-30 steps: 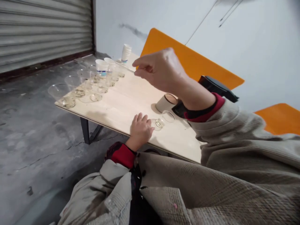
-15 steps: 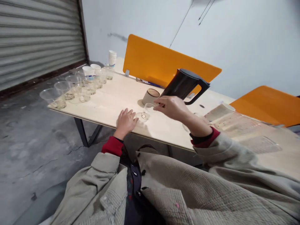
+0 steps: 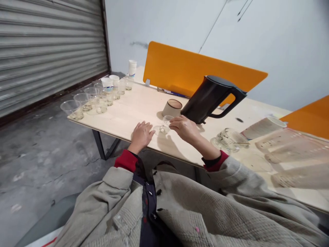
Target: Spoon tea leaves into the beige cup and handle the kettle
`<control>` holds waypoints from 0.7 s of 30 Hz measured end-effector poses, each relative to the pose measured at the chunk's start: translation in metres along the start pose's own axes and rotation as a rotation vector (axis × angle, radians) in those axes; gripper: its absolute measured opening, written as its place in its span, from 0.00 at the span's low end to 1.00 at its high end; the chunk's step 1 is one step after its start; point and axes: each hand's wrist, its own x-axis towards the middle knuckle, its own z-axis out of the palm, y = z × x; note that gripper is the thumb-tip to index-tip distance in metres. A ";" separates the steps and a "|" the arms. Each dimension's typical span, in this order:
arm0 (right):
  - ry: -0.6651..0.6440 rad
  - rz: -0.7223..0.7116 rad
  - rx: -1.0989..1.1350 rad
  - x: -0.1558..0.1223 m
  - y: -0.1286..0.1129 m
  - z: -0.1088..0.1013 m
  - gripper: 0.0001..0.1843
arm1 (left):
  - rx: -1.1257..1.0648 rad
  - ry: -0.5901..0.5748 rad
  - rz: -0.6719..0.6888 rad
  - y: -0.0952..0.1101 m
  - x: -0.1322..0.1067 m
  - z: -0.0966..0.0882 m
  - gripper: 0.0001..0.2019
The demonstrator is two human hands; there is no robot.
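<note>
A small clear plastic cup (image 3: 164, 129) stands near the front edge of the table, with a few small bits in its bottom. My left hand (image 3: 142, 135) lies flat on the tabletop left of it, fingers spread and holding nothing. At the cup's right rim is my right hand (image 3: 185, 129), thumb and fingers pinched together. What is between those fingertips is too small or hidden to make out. Right behind the cup stands a round pale container (image 3: 171, 109) with a wood-coloured top. A black electric kettle (image 3: 205, 99) is behind my right hand.
Several clear cups (image 3: 73, 109) with bits in them stand in rows at the table's left end, beside white paper cups (image 3: 107, 83). An orange divider (image 3: 200, 68) runs behind. Rightward lie stacked clear cups (image 3: 228, 139), a white cup stack (image 3: 264, 127) and long sleeves of cups (image 3: 300, 175).
My right hand has come down slightly beside the cup's rim, still pinched. The view has shifted, showing more of the cups on the right. My left hand stays flat on the table.
</note>
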 end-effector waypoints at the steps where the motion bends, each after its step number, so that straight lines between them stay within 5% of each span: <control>1: 0.007 0.000 0.002 0.001 0.000 0.001 0.15 | 0.001 0.009 0.002 0.000 0.000 0.001 0.19; 11: 0.219 -0.048 0.154 0.038 -0.017 -0.012 0.15 | 0.007 0.086 0.103 0.005 -0.005 0.010 0.15; 21: 0.120 -0.355 0.306 0.144 -0.127 0.010 0.14 | 0.008 0.092 0.170 0.011 -0.011 0.007 0.14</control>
